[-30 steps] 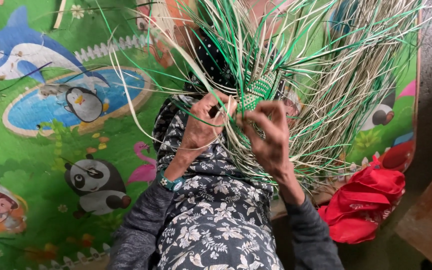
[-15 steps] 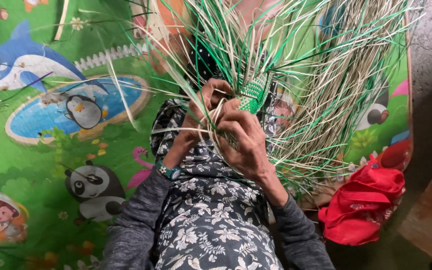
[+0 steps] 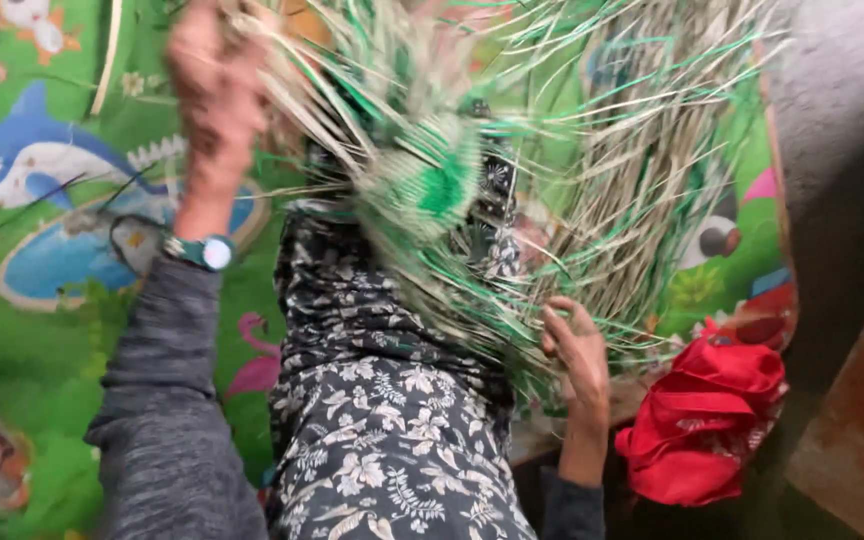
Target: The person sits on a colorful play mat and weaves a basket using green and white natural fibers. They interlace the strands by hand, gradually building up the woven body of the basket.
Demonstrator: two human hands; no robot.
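Observation:
A small woven piece (image 3: 432, 180) of pale and green strips rests over my lap, with many long loose strips (image 3: 642, 170) fanning out up and to the right. My left hand (image 3: 214, 95) is raised high at the upper left, blurred, closed on a bundle of the strips and lifting them. On that wrist sits a teal watch (image 3: 202, 250). My right hand (image 3: 574, 350) is lower right, fingers curled among the strips' lower ends beside my knee. My floral black-and-white skirt (image 3: 382, 420) fills the centre.
A green cartoon play mat (image 3: 32, 330) with a dolphin, pond and flamingo covers the floor. A red cloth bag (image 3: 712, 420) lies at the right by the mat's edge. Grey concrete floor (image 3: 842, 130) and a brown wooden surface (image 3: 862, 430) lie further right.
Both hands were together at the woven centre. Now my left hand has swung up and left, pulling strips, and my right hand has dropped down to the right.

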